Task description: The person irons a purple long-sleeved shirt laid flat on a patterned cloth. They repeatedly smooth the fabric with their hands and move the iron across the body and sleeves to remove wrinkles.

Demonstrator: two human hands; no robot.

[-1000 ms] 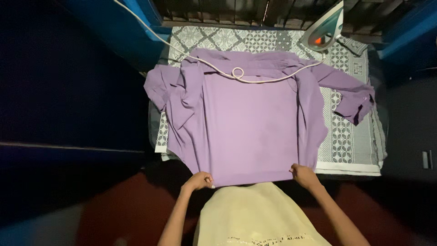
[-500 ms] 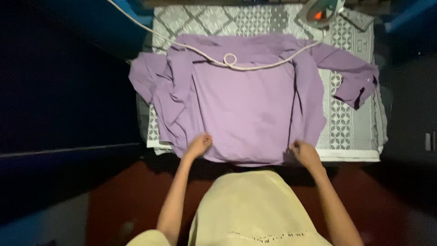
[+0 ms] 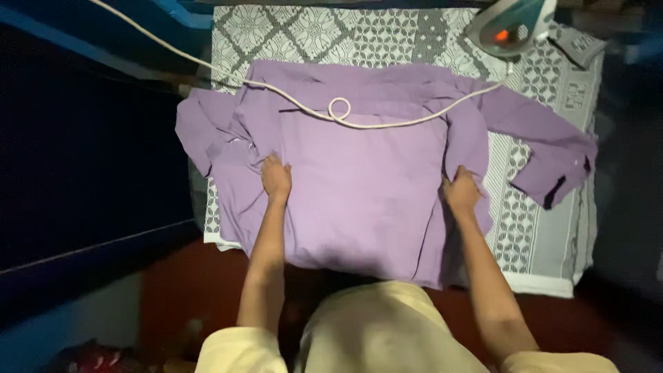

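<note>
From the head camera you have one purple shirt (image 3: 366,186), one patterned grey-and-white cloth (image 3: 539,228) beneath it, one iron (image 3: 512,26) and one white cord (image 3: 387,123). The shirt lies spread on the cloth, its side panels folded in over the middle, one sleeve reaching out to your right and the other bunched at your left; the fabric is smooth at the centre and creased at the left fold. Your left hand (image 3: 276,177) pinches the left folded edge, and your right hand (image 3: 460,191) grips the right folded edge. The cord crosses the collar area in a small loop. The iron stands at the cloth's far right corner.
</note>
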